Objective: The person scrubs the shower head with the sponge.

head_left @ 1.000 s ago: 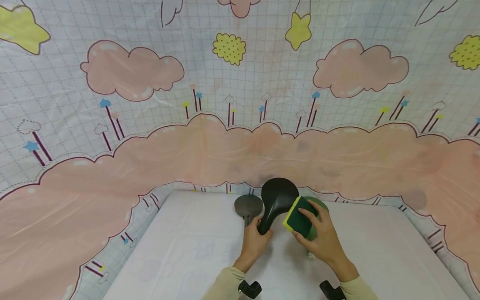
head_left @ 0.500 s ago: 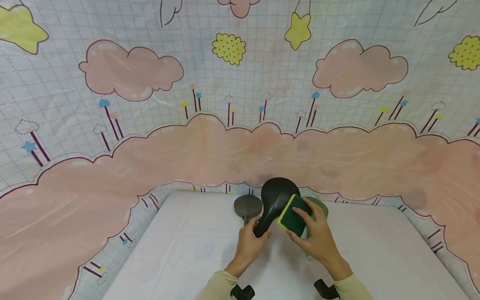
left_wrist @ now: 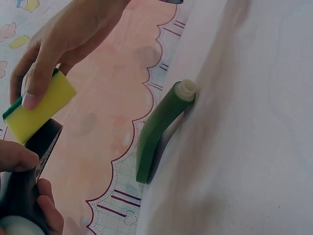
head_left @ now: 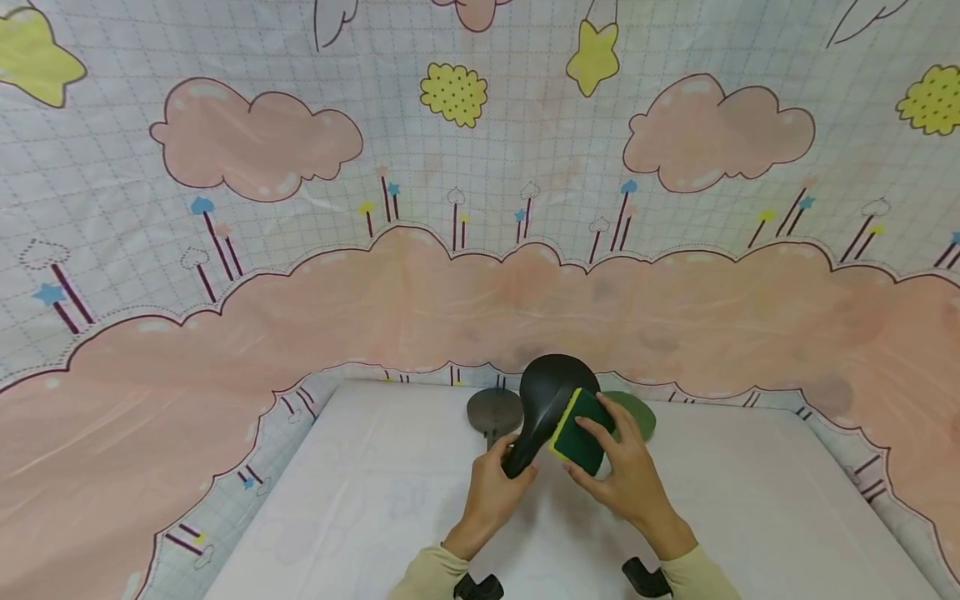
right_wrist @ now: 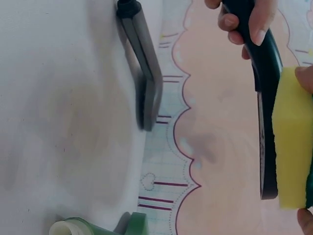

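Note:
My left hand (head_left: 491, 496) grips the handle of a black handheld shower head (head_left: 551, 387), which is lifted above the table with its smooth back up. A yellow and dark green sponge (head_left: 583, 437) is pinched in my right hand (head_left: 637, 479) between thumb and fingers. In the right wrist view, the yellow side of the sponge (right_wrist: 292, 142) presses along the back of the black shower head (right_wrist: 266, 112). A grey shower head (head_left: 493, 410) lies to the left. Partly hidden behind my right hand, a green shower head (head_left: 637, 414) lies on the right.
The white table (head_left: 360, 500) carries the grey and green shower heads near its far edge. Behind it hangs a patterned cloth (head_left: 262, 333) with pink clouds and stars. Dark camera mounts (head_left: 480, 587) sit at both wrists.
The sponge has slid left across the back of the black shower head, with my right hand. My left hand and the handle have shifted slightly left and toward me.

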Available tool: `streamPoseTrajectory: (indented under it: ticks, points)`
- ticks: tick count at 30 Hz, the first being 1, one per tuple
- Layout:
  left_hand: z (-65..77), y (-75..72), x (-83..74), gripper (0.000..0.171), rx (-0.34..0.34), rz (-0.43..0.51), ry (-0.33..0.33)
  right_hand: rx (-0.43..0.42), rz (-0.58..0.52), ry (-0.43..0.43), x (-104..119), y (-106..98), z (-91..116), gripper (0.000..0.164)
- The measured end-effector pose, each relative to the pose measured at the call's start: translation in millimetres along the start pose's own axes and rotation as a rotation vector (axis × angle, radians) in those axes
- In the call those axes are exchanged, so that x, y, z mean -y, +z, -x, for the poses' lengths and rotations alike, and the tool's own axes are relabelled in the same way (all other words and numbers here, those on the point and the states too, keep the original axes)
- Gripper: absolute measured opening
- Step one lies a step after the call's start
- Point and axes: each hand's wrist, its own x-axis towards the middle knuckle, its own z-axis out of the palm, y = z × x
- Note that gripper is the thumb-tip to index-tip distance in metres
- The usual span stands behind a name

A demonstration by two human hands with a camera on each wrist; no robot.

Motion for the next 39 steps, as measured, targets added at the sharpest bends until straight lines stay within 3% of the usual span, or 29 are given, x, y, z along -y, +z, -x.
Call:
streamPoseTrajectory:
  ticks: [5,11,19,24,31,39]
  points:
    - [2.1,0.9,-0.7,0.04,0.01,0.005,-0.004,-0.031,0.006,-0.03,0.6,1.8,1.4,0.058]
    - [3.2,0.4,-2.4,0.04,0.018,-0.006,0.014,-0.003,0.017,-0.077,6.5,3.1,2.0,0.055]
    - [5.1,-2.0,-0.1,0.043,0.043,-0.03,0.074,0.004,0.021,-0.126,14.6,3.5,0.7,0.052]
    - [6.1,-5.1,-1.6,0.045,0.05,-0.011,0.057,-0.011,0.033,-0.139,12.6,0.3,1.6,0.055]
    - [9.6,-12.0,-1.4,0.047,0.061,0.005,0.054,-0.027,0.051,-0.096,6.2,-10.3,3.3,0.06]
    - [14.8,-21.1,1.2,0.045,0.095,-0.007,0.078,-0.037,-0.006,-0.003,-1.6,-18.9,4.3,0.057]
